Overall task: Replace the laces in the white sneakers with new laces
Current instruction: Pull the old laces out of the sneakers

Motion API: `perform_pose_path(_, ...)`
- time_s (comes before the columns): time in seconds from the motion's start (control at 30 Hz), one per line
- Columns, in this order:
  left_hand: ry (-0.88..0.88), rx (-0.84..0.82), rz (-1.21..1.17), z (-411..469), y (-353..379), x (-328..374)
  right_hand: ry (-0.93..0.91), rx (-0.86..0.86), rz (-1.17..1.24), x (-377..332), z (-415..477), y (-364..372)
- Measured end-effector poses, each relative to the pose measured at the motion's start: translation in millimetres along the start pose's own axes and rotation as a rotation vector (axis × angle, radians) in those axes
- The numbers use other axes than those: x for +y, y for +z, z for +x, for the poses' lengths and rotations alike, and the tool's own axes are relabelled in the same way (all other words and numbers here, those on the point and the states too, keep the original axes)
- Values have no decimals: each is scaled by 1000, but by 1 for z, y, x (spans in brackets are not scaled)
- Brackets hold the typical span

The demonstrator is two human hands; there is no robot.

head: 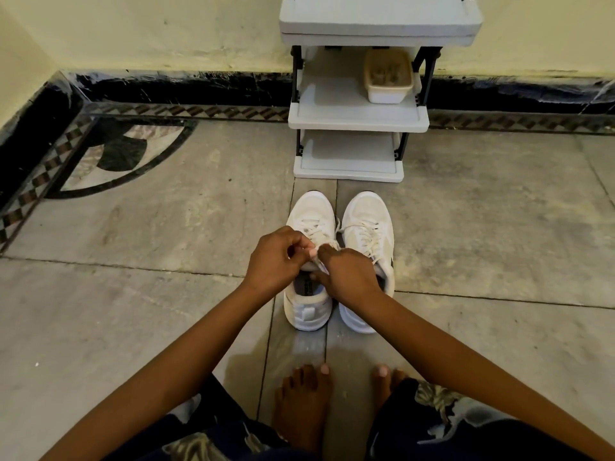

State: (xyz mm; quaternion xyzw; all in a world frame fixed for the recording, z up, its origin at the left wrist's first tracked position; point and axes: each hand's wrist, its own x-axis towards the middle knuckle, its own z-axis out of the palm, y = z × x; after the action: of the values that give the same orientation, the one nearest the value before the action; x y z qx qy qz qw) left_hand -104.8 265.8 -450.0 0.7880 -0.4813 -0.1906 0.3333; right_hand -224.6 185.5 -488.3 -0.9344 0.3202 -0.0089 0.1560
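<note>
Two white sneakers stand side by side on the floor, toes pointing away from me. Both hands work over the left sneaker (309,221). My left hand (276,257) pinches a white lace end (318,261) near the top of the tongue. My right hand (349,274) grips the same lace just beside it, its fingers curled. The right sneaker (367,224) is laced with white laces and stands untouched.
A small grey shelf rack (357,119) stands against the wall just beyond the shoes, with a white tub (387,93) on its middle shelf. My bare feet (304,404) rest on the tiled floor close behind the shoes.
</note>
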Motion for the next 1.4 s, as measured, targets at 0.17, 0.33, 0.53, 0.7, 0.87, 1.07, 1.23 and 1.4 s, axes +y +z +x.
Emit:
perform_pose_path(0.17,-199,89,72,-15,4,-20,4,11,-28,-2,0,1)
perform_pose_path(0.33,-226,189,-52,-36,22,-26,14,26,12,-2,0,0)
perform_pose_path(0.53,-154,239,43,-31,27,-28,0,41,1,-1,-2,0)
perform_pose_path(0.7,-117,179,154,-28,27,-34,-6,55,10,-1,-1,1)
perform_pose_path(0.87,-41,140,236,-26,26,-31,-2,58,8,-1,-2,1)
perform_pose_path(1.07,49,125,297,-30,20,-29,13,57,43,0,-1,2)
perform_pose_path(1.23,128,-118,549,-20,16,-27,2,65,48,0,-1,1)
perform_pose_path(1.4,140,-176,466,-6,9,-21,-3,37,-8,1,-1,2)
